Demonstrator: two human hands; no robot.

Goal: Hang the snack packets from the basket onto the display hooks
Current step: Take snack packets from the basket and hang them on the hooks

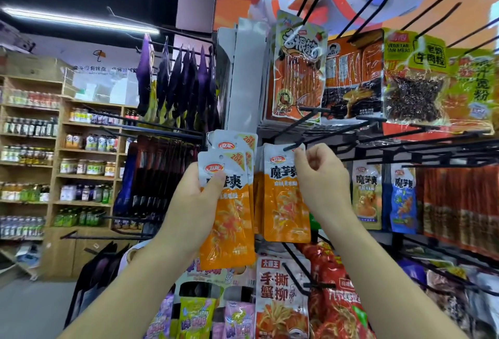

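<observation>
Two hands are raised before the display rack. The left hand (194, 203) grips a small stack of packets (229, 230), orange below and white at the top. Its thumb presses across the front one and its fingers lie behind. The stack stands upright and slightly fanned, so further top edges show behind the first.

The right hand (318, 176) pinches the top right corner of a single packet (286, 203) of the same kind between thumb and forefinger, the other fingers curled. That corner sits right at the tip of a black hook (293, 146). Whether the packet's hole is already over the hook I cannot tell, as the fingers cover it. Orange edges of further packets show just behind it.

To the right hangs a blue packet (402, 198) of the same brand. Above are large orange packets (297, 74) on long black prongs. Far left stand wooden shelves (54, 176) of bottles, and dark purple packets (183, 82) hang between them and the rack.
</observation>
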